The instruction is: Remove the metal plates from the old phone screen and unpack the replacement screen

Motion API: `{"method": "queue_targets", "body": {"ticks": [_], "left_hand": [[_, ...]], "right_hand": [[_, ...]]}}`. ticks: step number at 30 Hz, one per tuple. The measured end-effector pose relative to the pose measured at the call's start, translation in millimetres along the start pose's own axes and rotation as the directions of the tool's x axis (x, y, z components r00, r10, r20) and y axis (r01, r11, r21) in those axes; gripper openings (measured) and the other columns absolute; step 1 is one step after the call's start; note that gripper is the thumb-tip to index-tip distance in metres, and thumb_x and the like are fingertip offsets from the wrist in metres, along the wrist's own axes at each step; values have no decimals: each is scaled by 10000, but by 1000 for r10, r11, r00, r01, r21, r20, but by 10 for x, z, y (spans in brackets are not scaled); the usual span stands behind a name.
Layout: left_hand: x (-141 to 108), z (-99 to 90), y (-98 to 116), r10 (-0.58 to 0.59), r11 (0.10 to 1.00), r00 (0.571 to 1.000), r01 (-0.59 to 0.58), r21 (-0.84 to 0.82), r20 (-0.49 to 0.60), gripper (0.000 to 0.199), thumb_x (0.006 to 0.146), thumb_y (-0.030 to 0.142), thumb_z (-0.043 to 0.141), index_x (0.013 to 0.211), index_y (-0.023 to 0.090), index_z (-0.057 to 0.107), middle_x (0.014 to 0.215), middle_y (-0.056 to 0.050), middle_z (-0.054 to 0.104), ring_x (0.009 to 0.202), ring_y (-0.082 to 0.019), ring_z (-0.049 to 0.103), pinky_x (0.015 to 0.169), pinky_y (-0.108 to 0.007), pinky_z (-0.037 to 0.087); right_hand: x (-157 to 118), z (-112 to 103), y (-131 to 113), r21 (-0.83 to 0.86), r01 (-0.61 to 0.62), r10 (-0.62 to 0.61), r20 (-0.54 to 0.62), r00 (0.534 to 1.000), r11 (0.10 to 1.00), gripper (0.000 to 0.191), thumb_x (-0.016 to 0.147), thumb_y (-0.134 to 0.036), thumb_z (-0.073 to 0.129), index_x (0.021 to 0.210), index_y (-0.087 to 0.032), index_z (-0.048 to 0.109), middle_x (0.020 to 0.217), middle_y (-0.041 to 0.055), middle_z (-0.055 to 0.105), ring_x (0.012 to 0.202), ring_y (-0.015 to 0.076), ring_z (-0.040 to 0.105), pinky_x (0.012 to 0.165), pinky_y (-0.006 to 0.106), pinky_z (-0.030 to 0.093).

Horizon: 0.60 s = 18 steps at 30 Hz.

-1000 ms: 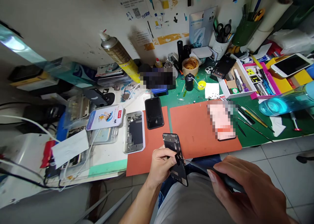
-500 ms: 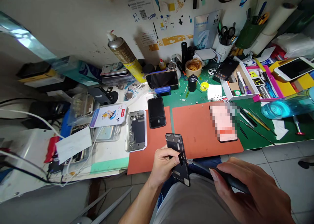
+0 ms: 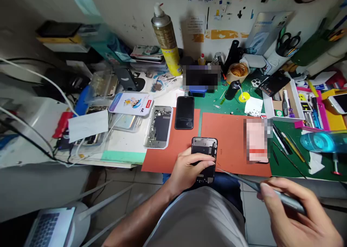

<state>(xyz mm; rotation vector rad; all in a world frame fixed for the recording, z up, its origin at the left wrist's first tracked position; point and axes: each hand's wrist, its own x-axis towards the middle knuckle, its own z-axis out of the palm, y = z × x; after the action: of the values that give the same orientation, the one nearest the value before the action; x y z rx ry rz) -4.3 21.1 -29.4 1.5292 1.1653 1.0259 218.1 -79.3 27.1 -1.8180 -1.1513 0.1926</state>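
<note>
Over the front edge of the orange mat, my left hand (image 3: 189,169) grips a dark phone screen assembly (image 3: 206,146), its inner side facing up. The thumb and fingers pinch over its middle, hiding part of it. My right hand (image 3: 295,207) is wrapped round a thin grey tool (image 3: 252,184), whose fine tip points left and ends a little to the right of the assembly, apart from it. A black phone (image 3: 184,112) lies on the mat behind, beside a clear case holding an opened phone body (image 3: 159,128).
Across the orange mat (image 3: 225,142) lies a blurred phone (image 3: 256,140). Tweezers and thin tools (image 3: 287,146) rest to its right, near a blue bottle (image 3: 322,142). A spray can (image 3: 166,41) and a small black bottle (image 3: 233,89) stand at the back.
The assembly has turned more upright and flat to the view. The tool tip has drawn away from it to the right with my right hand. The camera view has shifted.
</note>
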Motion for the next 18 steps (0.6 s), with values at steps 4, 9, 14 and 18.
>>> {"method": "queue_targets", "body": {"ticks": [4,9,14,18], "left_hand": [[-43,18,52,90,993,995,-92,78,36,95,945,277,790,956,296,882,847,-16,841,808,-189,760,746,-259,609],[-75,16,67,128,988,990,-133,76,65,119,962,282,769,1011,297,877,906,-29,839,840,-188,770,775,-256,627],[-79,17,66,154,985,984,-159,61,86,133,970,270,757,1023,298,876,905,-32,840,847,-190,777,778,-255,637],[-84,25,76,161,984,982,-167,60,104,141,977,270,748,1032,297,875,916,-35,838,858,-187,779,786,-251,640]], "right_hand": [[11,110,-105,-20,69,-69,-7,998,997,155,823,-303,897,885,-195,805,718,-9,765,506,130,687,477,215,540],[20,100,-100,-25,91,-91,-22,996,996,147,796,-253,916,891,-210,812,756,-20,769,537,124,689,540,225,555],[4,52,-105,-34,89,-90,-26,996,995,143,796,-227,912,895,-211,810,748,-27,759,543,127,676,547,245,537],[1,39,-85,-32,83,-84,-16,996,996,156,791,-231,918,903,-208,812,752,-28,763,545,121,681,554,235,536]]}}
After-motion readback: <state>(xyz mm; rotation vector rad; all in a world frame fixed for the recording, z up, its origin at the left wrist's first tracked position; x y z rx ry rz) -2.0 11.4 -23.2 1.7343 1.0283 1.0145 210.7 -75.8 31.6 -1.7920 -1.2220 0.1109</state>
